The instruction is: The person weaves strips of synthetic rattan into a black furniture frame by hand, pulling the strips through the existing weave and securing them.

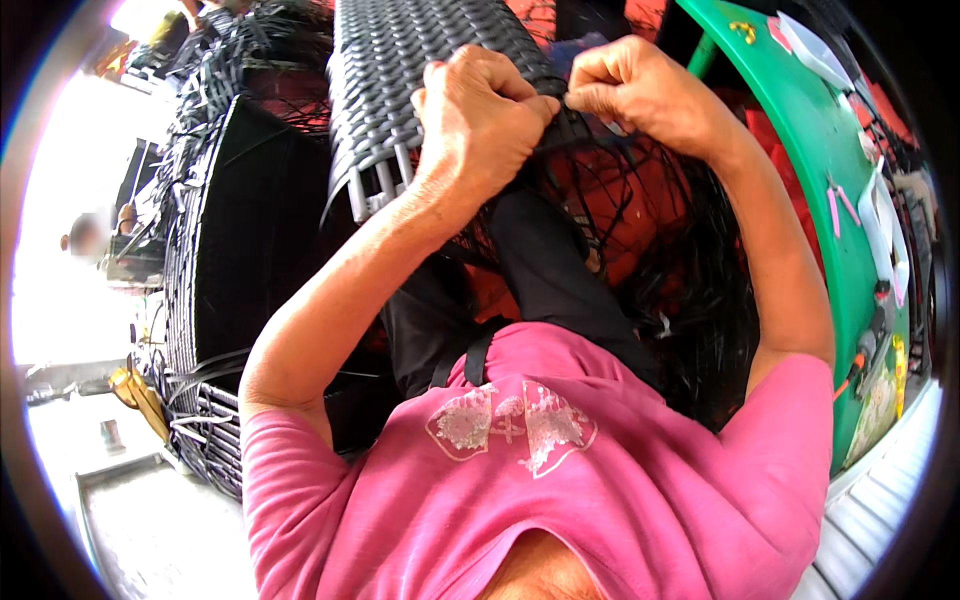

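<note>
A dark grey woven wicker piece (pixel 400 75) lies in front of me, with pale bare frame ends showing at its near left corner. My left hand (pixel 485 120) rests over the right part of the weave, thumb and fingers pinched together at its edge. Just right of it, my right hand (pixel 640 95) is also closed in a pinch. The fingertips of both hands nearly meet at the edge of the wicker piece. What they pinch is too small and too hidden to make out. Loose black strands (pixel 610 190) hang below my hands.
At the right stands a green table (pixel 765 60) with pink-handled scissors (pixel 838 208) and a power tool (pixel 868 345) on it. Bundled black strands (pixel 200 130) and a large black wicker-edged piece (pixel 255 230) stand on the left. Red flooring (pixel 495 295) shows beneath.
</note>
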{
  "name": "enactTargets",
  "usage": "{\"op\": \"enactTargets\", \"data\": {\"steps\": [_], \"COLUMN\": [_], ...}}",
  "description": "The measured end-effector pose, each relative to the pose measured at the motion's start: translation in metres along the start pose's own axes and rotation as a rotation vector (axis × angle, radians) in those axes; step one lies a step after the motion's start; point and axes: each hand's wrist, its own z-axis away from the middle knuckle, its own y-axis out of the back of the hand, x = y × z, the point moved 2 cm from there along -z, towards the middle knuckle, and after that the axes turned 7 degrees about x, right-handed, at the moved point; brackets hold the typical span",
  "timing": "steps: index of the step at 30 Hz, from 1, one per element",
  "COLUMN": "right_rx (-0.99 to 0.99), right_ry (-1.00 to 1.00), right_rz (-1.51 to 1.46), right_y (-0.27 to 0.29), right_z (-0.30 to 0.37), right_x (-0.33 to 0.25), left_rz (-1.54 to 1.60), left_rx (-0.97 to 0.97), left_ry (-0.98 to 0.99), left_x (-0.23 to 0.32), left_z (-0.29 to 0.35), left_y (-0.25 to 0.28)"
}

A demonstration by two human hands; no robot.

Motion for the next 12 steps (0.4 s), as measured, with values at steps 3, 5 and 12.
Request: {"op": "enactTargets", "data": {"steps": [3,5,12], "right_rx": [0.107,0.120,0.300], "right_ry": [0.133,0.095,0.288], "right_rz": [0.211,0.207,0.381], "right_y": [-0.001,0.000,0.001], "right_z": [0.007,0.007,-0.001], "right_x": [-0.001,-0.005,-0.006], "left_rz": [0.001,0.009,0.377], "left_rx": [0.062,0.003,-0.065], "left_ry": [-0.007,0.047,0.267], "left_x": [0.003,0.005,0.004], "left_z": [0.000,-0.005,-0.005], "left_y": [-0.005,-0.002,0.022]}}
